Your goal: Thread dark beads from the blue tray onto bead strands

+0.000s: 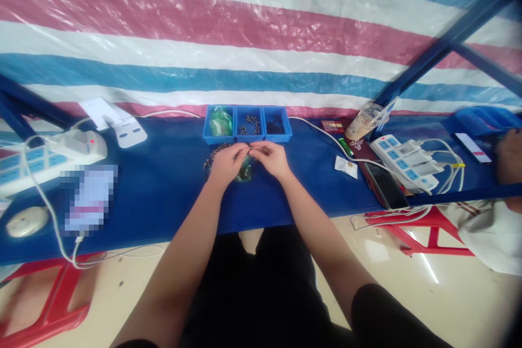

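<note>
My left hand (229, 164) and my right hand (272, 157) meet over the blue table, fingertips pinched close together. Whatever sits between the fingertips is too small to name. Below them lies a green plastic bag (245, 172), partly covered by my hands. A heap of small dark and brass-coloured pieces (212, 159) spreads beside my left hand. Just beyond stands a blue tray (235, 138) with three compartments. Its left one holds a green plastic bag (221, 121), the middle one small metal pieces (249, 125), the right one small black pieces (275, 125).
Power strips (402, 160) with cables stand at right and left. Nearby are a drink cup (362, 121), a dark phone (386, 186), a white packet (346, 167) and a white stand (129, 130). Another person's hand (509, 157) shows at far right. Red stools (432, 228) stand below the table.
</note>
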The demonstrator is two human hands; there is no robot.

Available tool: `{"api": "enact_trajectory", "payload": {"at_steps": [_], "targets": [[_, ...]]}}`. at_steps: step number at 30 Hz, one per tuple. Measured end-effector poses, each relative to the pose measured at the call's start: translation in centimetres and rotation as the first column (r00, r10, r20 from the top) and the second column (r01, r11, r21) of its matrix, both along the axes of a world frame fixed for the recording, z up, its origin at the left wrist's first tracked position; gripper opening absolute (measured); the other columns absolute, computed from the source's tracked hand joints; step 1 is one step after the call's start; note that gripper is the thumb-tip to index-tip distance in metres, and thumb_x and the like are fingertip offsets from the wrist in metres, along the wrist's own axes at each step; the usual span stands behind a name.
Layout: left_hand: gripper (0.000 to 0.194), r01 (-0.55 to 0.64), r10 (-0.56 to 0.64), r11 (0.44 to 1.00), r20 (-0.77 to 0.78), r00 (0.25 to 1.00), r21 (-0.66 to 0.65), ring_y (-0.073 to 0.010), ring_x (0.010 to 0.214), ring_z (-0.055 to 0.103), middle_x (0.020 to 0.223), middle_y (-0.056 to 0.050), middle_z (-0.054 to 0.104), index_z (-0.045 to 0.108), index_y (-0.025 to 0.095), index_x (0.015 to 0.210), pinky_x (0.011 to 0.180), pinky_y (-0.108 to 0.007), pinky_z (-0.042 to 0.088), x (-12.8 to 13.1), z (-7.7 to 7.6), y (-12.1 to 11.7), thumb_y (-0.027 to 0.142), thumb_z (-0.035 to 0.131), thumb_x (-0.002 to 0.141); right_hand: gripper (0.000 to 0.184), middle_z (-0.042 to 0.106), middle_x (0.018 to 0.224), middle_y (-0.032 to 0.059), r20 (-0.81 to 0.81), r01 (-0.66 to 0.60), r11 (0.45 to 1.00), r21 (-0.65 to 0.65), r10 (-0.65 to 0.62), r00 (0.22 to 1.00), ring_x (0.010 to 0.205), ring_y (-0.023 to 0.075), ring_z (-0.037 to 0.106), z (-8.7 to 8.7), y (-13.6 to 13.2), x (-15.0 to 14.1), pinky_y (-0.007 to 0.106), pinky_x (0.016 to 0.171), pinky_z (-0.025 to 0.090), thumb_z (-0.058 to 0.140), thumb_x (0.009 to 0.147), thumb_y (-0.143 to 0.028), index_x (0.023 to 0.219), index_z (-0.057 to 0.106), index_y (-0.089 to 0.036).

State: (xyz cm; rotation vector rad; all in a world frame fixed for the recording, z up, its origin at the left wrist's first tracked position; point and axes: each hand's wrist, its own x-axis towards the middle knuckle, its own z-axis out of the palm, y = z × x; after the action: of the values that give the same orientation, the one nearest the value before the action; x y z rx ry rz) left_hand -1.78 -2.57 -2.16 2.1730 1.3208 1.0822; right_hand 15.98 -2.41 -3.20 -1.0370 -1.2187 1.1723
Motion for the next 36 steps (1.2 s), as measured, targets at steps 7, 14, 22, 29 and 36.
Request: {"api": "enact_trajectory", "payload": {"at_steps": [7,14,22,29,36], "targets": [[0.028,-0.059,0.06,0.998,0.033,0.998,-0.006,-0.0163,0.078,0.07,0.091,-0.003,0.076,0.072,0.022,0.115,0.079,-0.027,0.053,0.0,-0.6,0.1,0.039,0.058,0.097,0.034,0.078,0.085,0.004,-0.007,-0.007,1.0,0.005,0.007,1.0,0.078,0.0187,0.074,0.1,0.0,0.0,0.037,0.081,0.063,0.086,0.068,-0.044,0.092,0.078,-0.021],[0.027,-0.03,0.03,0.999,0.004,1.0,0.043,-0.0185,0.089,0.072,0.103,-0.004,0.078,0.075,0.022,0.109,0.086,-0.03,0.054,0.0,-0.6,0.2,0.038,0.056,0.098,0.034,0.078,0.088,0.0045,0.005,-0.015,0.999,0.031,0.015,1.0,0.079,0.0177,0.072,-0.1,0.0,0.1,0.036,0.081,0.061,0.086,0.069,-0.041,0.096,0.079,-0.021],[0.03,0.018,-0.014,0.992,-0.035,0.999,0.126,-0.0219,0.098,0.073,0.108,-0.006,0.078,0.077,0.022,0.108,0.09,-0.033,0.054,-0.1,-1.4,0.7,0.039,0.055,0.099,0.031,0.074,0.089,0.0038,0.128,0.011,0.98,0.198,-0.037,0.991,0.078,0.0156,0.068,0.0,-0.1,0.2,0.031,0.071,0.058,0.082,0.076,-0.049,0.093,0.078,-0.024],[0.025,-0.06,0.063,0.994,-0.035,0.997,0.089,-0.0169,0.073,0.068,0.084,-0.003,0.075,0.075,0.022,0.111,0.076,-0.03,0.052,0.2,-1.0,0.4,0.035,0.06,0.095,0.026,0.076,0.102,0.0064,0.129,0.023,0.97,0.242,-0.056,0.99,0.088,0.0187,0.071,0.5,-0.2,0.3,0.033,0.072,0.058,0.078,0.082,-0.043,0.099,0.076,-0.023],[0.019,-0.075,0.069,0.99,0.054,0.996,0.12,-0.0139,0.069,0.065,0.078,-0.001,0.071,0.072,0.02,0.104,0.07,-0.027,0.05,0.3,-0.6,0.0,0.03,0.062,0.091,0.025,0.079,0.096,0.0056,0.212,0.028,0.985,0.172,-0.065,0.975,0.087,0.0186,0.072,0.5,-0.3,0.2,0.032,0.075,0.057,0.079,0.08,-0.04,0.096,0.077,-0.021]]}}
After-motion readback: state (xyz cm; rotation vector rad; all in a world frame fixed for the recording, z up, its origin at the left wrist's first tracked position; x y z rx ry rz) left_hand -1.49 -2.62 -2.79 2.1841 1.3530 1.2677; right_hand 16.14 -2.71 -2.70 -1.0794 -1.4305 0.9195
